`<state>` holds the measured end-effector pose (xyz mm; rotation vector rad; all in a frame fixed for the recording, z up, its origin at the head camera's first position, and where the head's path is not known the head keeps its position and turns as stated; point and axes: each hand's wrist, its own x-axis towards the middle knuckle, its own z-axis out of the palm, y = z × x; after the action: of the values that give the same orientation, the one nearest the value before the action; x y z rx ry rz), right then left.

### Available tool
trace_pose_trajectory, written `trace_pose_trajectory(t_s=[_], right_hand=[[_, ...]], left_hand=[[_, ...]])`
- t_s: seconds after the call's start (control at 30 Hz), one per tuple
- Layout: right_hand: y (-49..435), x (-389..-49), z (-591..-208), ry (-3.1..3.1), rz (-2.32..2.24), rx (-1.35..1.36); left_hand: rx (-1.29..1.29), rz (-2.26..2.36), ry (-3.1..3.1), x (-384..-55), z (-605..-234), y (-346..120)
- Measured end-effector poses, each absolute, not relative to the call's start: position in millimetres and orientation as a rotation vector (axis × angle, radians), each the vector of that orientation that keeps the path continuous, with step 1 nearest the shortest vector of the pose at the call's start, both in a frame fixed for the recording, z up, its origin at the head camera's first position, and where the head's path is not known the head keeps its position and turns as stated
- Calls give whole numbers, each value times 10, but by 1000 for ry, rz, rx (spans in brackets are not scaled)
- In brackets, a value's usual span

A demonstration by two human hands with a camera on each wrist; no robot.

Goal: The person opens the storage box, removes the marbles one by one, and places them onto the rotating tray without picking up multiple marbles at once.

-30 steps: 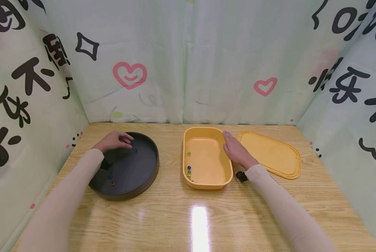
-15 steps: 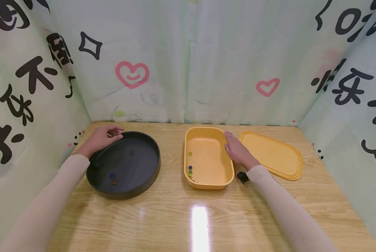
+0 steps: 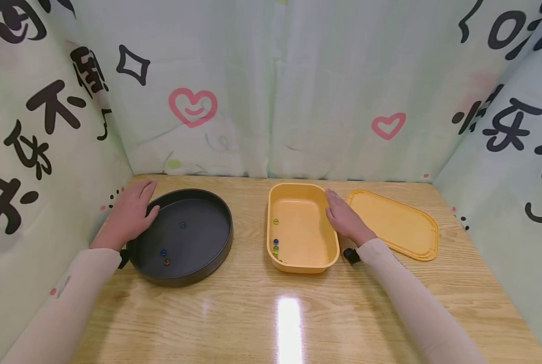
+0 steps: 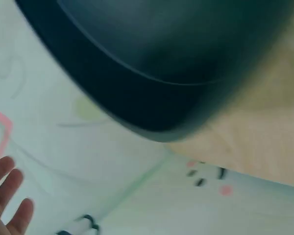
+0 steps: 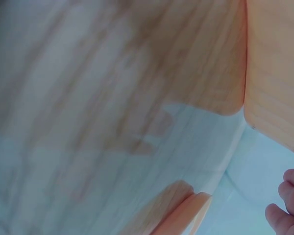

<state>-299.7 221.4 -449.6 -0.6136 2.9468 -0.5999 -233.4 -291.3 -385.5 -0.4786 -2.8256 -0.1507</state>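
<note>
Marbles in the pan sit right of the left grip, fingers out, empty; right grip, straight-fingered too, is way farther.

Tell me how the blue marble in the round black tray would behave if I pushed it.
The blue marble looks round, so a light push would probably set it rolling. It is far smaller than the left hand, so probably light. The raised wall around the black tray would likely keep it in.
</note>
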Motion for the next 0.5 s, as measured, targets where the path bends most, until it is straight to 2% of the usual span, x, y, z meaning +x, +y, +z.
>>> trace_pose_trajectory(t_s=[0.5], right_hand=[[2221,-3005,-4497,2922,-600,-603]], left_hand=[[-403,-98,-2898,-2149,-4326,-3210]])
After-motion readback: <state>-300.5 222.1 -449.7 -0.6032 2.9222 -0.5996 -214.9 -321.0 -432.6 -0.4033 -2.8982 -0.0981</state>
